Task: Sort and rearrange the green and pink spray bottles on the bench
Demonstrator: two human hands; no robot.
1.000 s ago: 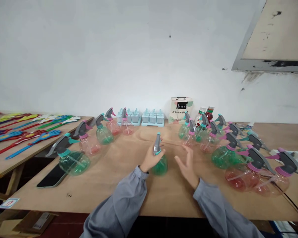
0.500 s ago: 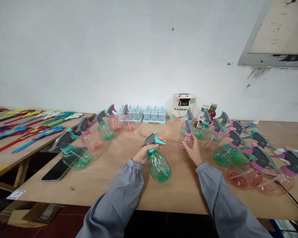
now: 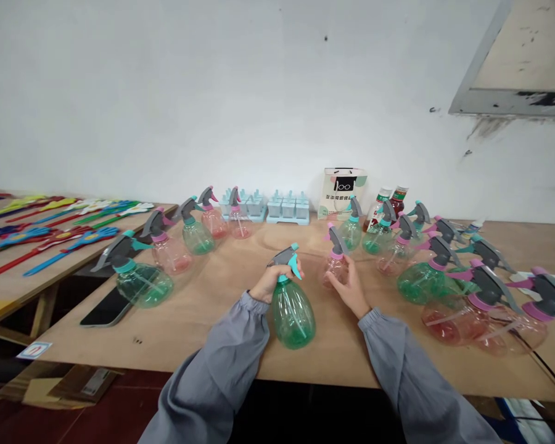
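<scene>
My left hand [image 3: 272,282] is closed round the neck of a green spray bottle [image 3: 294,317] with a grey head and a turquoise trigger and collar. The bottle hangs slightly tilted near the table's front. My right hand [image 3: 351,287] grips the body of a smaller pink spray bottle [image 3: 334,268] with a grey head and pink trigger, its fingers round the right side. Beyond it a green spray bottle [image 3: 350,235] with a turquoise collar stands on the wooden table [image 3: 203,333].
Several green and pink spray bottles stand at left, near a phone [image 3: 105,308], and at right. At the back are light-blue popsicle moulds [image 3: 287,213], a paper bag [image 3: 342,194] and sauce bottles [image 3: 398,200]. Colourful flower-ended strips [image 3: 69,243] lie on the left table.
My right hand has moved left with the pink bottle, away from the green one behind it. My left hand still holds its green bottle, now slightly lower.
</scene>
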